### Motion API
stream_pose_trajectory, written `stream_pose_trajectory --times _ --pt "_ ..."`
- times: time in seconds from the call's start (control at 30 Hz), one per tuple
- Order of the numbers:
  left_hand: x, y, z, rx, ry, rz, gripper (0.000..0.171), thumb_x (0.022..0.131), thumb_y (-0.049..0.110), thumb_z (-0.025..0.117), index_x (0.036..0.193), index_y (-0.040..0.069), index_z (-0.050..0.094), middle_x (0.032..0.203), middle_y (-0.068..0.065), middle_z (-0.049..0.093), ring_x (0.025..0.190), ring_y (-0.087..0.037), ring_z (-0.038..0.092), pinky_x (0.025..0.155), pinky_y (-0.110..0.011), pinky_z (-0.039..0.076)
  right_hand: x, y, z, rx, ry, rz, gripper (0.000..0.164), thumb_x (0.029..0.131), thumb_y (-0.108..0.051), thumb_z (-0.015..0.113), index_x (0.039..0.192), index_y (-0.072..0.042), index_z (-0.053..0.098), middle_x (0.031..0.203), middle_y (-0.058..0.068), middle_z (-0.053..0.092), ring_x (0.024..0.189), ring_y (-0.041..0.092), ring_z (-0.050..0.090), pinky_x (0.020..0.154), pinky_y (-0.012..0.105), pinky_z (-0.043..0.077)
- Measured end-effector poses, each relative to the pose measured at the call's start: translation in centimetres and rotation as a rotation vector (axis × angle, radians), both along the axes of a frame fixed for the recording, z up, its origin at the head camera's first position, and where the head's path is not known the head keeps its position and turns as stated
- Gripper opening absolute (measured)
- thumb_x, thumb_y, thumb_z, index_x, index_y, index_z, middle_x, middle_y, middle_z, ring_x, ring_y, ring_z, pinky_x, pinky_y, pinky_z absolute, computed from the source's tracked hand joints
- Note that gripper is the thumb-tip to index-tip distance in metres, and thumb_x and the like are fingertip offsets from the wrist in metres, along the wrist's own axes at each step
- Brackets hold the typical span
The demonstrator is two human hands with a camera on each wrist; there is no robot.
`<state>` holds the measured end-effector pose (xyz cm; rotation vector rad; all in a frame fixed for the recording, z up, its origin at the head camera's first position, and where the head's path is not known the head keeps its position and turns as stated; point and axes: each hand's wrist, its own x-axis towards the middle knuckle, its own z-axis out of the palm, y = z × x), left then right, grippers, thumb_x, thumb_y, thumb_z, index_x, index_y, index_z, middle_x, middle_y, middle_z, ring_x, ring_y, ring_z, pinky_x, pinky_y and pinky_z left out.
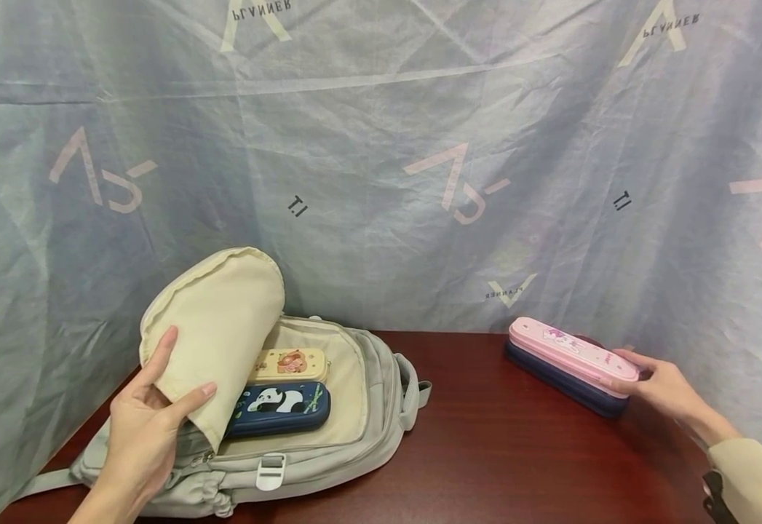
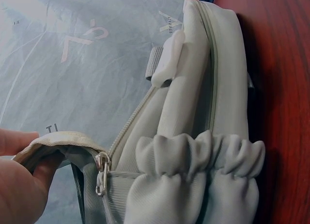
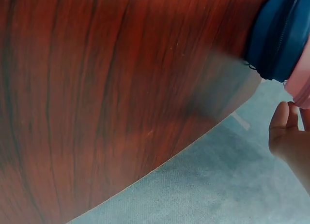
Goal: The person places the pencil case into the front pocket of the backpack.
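Note:
A grey-green backpack [image 1: 381, 415] lies on the table at the left, its front flap [image 1: 223, 327] raised to show a cream lining. My left hand [image 1: 148, 422] holds that flap's edge between thumb and fingers; the left wrist view also shows the flap's edge [image 2: 72, 137] pinched. Inside the backpack lie a yellow pencil case [image 1: 292, 364] and a navy panda pencil case [image 1: 282, 406], both partly covered by the flap. At the right, my right hand [image 1: 665, 389] grips the near end of a pink pencil case [image 1: 570, 348], which rests on a dark navy pencil case [image 1: 551, 375].
The dark red wooden table [image 1: 472, 451] spans between backpack and stacked cases. Grey printed cloth [image 1: 381, 145] hangs behind and at both sides. A dark red object [image 1: 590, 340], mostly hidden, sits behind the pink case. A zipper pull [image 2: 101, 173] hangs beside the flap.

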<state>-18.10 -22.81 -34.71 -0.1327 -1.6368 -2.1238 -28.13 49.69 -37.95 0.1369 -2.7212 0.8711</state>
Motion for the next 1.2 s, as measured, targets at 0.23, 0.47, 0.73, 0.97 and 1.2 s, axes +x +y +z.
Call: stream_pose_trajectory --times 0.23,0.47,0.73,0.97,1.2 --pt "0.0 0.0 0.0 0.003 0.000 0.000 0.098 0.087 -0.026 0.070 0.164 0.026 0.039 0.175 0.000 0.016 0.146 -0.008 0.040 0.094 -0.017 0.055 -0.1 0.6 0.1 -0.104 -0.086 0.056 0.076 0.095 -0.022 0.080 0.153 0.012 0.044 0.156 0.040 0.033 0.123 -0.001 0.047 0.080 0.004 0.039" --pt "0.0 0.0 0.0 -0.002 -0.002 0.008 0.099 0.087 -0.026 0.070 0.165 0.026 0.039 0.175 -0.001 0.017 0.147 -0.010 0.040 0.093 -0.016 0.055 0.0 0.8 0.1 -0.210 -0.129 0.082 0.078 0.095 -0.018 0.079 0.153 0.016 0.039 0.157 0.042 0.029 0.105 -0.016 0.047 0.080 0.007 0.047" --pt "-0.2 0.0 0.0 -0.001 0.009 0.002 0.099 0.086 -0.027 0.069 0.165 0.025 0.038 0.175 -0.003 0.014 0.146 -0.010 0.041 0.095 -0.016 0.054 0.1 0.9 0.3 -0.318 -0.218 0.112 0.081 0.098 -0.020 0.077 0.156 0.017 0.033 0.163 0.040 0.017 0.108 -0.015 0.046 0.084 0.010 0.050" --pt "-0.2 0.1 0.0 -0.003 0.009 0.007 0.098 0.086 -0.027 0.070 0.164 0.024 0.039 0.176 -0.001 0.013 0.150 -0.013 0.035 0.094 -0.016 0.054 0.0 1.5 0.3 -0.354 -0.247 0.174 0.068 0.100 -0.017 0.073 0.155 0.009 0.042 0.165 0.040 0.010 0.109 -0.015 0.045 0.085 0.011 0.050" --pt "-0.2 0.1 0.0 -0.004 0.011 0.007 0.098 0.086 -0.027 0.070 0.164 0.024 0.039 0.176 -0.002 0.013 0.151 -0.014 0.033 0.094 -0.016 0.054 0.1 1.3 0.5 -0.179 -0.191 0.124 0.077 0.099 -0.021 0.075 0.156 0.014 0.037 0.160 0.042 0.023 0.107 -0.020 0.041 0.081 0.007 0.045"
